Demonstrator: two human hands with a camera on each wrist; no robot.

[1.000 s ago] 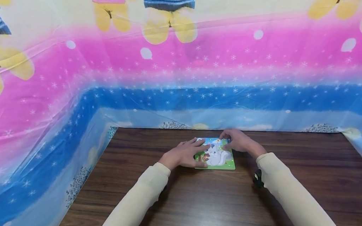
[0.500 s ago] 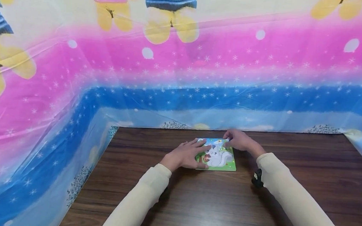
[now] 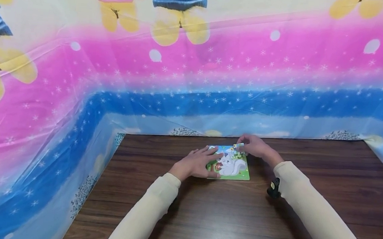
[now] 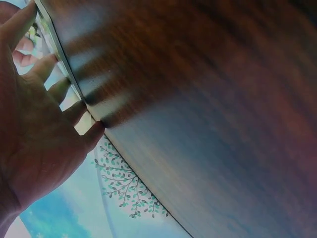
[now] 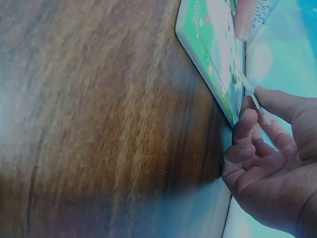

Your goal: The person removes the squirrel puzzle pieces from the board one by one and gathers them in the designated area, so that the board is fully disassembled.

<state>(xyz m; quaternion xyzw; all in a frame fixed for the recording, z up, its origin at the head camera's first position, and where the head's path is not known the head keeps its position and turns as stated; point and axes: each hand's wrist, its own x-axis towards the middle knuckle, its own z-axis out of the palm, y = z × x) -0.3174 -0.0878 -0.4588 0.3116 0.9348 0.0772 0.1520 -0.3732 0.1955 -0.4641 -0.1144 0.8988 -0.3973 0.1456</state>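
Observation:
A square jigsaw puzzle (image 3: 233, 169) with a white squirrel picture lies near the table's far edge. My left hand (image 3: 196, 163) rests on its left part with fingers spread, covering that side. At the far right corner, my right hand (image 3: 257, 147) pinches a puzzle piece (image 3: 239, 146) between thumb and fingers. In the right wrist view this thin piece (image 5: 254, 99) is tilted up at the edge of the puzzle board (image 5: 208, 62); whether it still touches the board I cannot tell. The left wrist view shows the spread left hand (image 4: 42, 134) from its palm side.
The dark wood table (image 3: 204, 218) extends in front of and beside the puzzle. A printed cloth (image 3: 192, 108) hangs right behind the table's far edge and along the left side. A black wrist device (image 3: 274, 188) sits at the right sleeve.
My right hand has gone from touching the puzzle's far right corner to lifting a piece there, tilted up. The left hand stays on the board, which shifted very slightly right.

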